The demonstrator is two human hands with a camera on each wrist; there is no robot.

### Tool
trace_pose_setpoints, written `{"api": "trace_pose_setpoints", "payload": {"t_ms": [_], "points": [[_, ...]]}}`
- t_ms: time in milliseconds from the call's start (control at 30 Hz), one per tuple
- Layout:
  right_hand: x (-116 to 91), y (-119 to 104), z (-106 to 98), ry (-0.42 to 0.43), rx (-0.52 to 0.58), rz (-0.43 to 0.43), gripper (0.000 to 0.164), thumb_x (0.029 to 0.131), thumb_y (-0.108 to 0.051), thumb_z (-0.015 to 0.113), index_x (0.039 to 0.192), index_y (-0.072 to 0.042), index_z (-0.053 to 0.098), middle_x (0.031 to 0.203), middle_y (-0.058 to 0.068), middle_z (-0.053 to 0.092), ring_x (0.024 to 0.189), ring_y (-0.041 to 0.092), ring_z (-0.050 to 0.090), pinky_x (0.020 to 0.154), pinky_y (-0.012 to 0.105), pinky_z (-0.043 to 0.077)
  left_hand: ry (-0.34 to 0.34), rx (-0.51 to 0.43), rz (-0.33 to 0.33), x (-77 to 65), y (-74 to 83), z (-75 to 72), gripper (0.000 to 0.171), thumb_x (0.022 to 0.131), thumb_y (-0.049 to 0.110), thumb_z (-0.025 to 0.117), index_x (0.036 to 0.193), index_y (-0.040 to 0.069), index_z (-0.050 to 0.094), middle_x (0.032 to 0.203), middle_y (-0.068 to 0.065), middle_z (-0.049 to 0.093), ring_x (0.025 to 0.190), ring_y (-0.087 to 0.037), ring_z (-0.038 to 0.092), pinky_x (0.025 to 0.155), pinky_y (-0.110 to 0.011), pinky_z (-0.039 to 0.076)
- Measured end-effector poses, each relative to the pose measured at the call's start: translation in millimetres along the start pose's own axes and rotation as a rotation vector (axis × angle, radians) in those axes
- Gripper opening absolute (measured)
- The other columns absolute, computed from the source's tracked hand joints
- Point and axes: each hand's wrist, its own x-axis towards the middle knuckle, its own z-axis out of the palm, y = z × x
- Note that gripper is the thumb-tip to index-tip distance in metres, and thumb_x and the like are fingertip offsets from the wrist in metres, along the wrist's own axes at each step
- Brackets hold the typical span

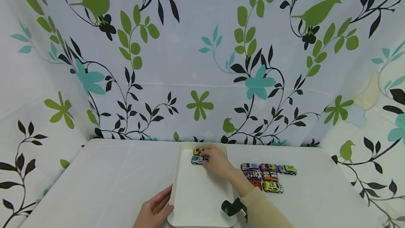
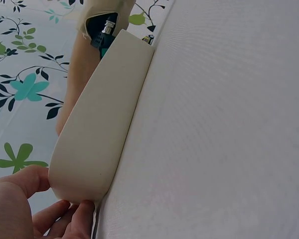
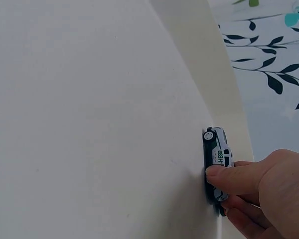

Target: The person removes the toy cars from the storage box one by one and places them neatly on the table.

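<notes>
A white rectangular tray point(image 1: 202, 200) lies on the table. My left hand point(image 1: 155, 208) holds its left side near the front; in the left wrist view, the thumb is at the rim and curled fingers point(image 2: 82, 219) meet the lower edge of the tray wall point(image 2: 99, 119). Inside the tray, at the far end, my right hand point(image 1: 218, 163) pinches a white and black toy car point(image 1: 197, 160) between thumb and fingers. That toy car point(image 3: 219, 157) stands by the tray's wall in the right wrist view. Just behind it sits a yellow toy car point(image 1: 198, 151), partly hidden by the hand.
Right of the tray, several toy cars stand grouped in rows on the white table point(image 1: 319, 189), among them a purple one point(image 1: 268, 167), an orange one point(image 1: 270, 176) and a yellow one point(image 1: 272, 187). My right forearm covers part of the red one point(image 1: 257, 184). A patterned cloth point(image 1: 202, 80) hangs behind.
</notes>
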Motion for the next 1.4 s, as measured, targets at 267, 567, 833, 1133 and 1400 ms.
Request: {"api": "trace_pose_setpoints", "payload": {"t_ms": [267, 567, 833, 1133, 1400], "points": [[-2.2, 1.5, 2.2, 0.003, -0.006, 0.002, 0.031, 0.079, -0.002, 0.079, 0.109, -0.004, 0.074, 0.119, 0.012, 0.069, 0.116, 0.03, 0.064, 0.102, 0.045, 0.053, 0.022, 0.013, -0.009, 1.0, -2.8, 2.2, 0.069, 0.092, 0.018, 0.072, 0.147, -0.008, 0.04, 0.153, -0.028, 0.038, 0.141, -0.043, 0.038, 0.102, -0.028, 0.052], [-3.6, 0.5, -0.9, -0.03, 0.006, 0.013, 0.027, 0.081, -0.005, 0.08, 0.107, -0.006, 0.073, 0.106, 0.007, 0.071, 0.101, 0.022, 0.065, 0.089, 0.039, 0.057, 0.035, 0.024, -0.008, 0.1, -1.5, 3.0, 0.069, 0.092, 0.02, 0.073, 0.147, -0.009, 0.042, 0.152, -0.028, 0.041, 0.14, -0.042, 0.041, 0.103, -0.029, 0.051], [-7.7, -1.5, -11.1, -0.077, 0.028, 0.02, 0.027, 0.083, -0.005, 0.078, 0.109, -0.005, 0.073, 0.105, 0.005, 0.071, 0.097, 0.018, 0.063, 0.087, 0.036, 0.057, 0.039, 0.027, -0.005, 0.6, 0.5, 2.2, 0.067, 0.092, 0.018, 0.073, 0.146, -0.008, 0.043, 0.151, -0.027, 0.042, 0.14, -0.041, 0.042, 0.104, -0.029, 0.05], [-16.1, 5.5, -29.8, -0.031, 0.049, -0.024, 0.027, 0.08, -0.002, 0.075, 0.107, -0.005, 0.075, 0.101, 0.005, 0.072, 0.092, 0.018, 0.065, 0.08, 0.036, 0.056, 0.017, 0.018, 0.025, -0.8, 1.8, -0.3, 0.068, 0.092, 0.018, 0.072, 0.147, -0.008, 0.041, 0.152, -0.027, 0.041, 0.141, -0.041, 0.04, 0.104, -0.02, 0.048], [-28.8, 11.2, -44.3, 0.005, 0.032, -0.058, 0.025, 0.083, -0.003, 0.077, 0.108, -0.005, 0.076, 0.1, 0.005, 0.073, 0.092, 0.02, 0.067, 0.081, 0.037, 0.057, -0.002, 0.006, 0.014, -1.2, 2.9, -1.3, 0.069, 0.093, 0.018, 0.071, 0.148, -0.007, 0.039, 0.153, -0.027, 0.039, 0.142, -0.041, 0.037, 0.102, -0.019, 0.049]]}}
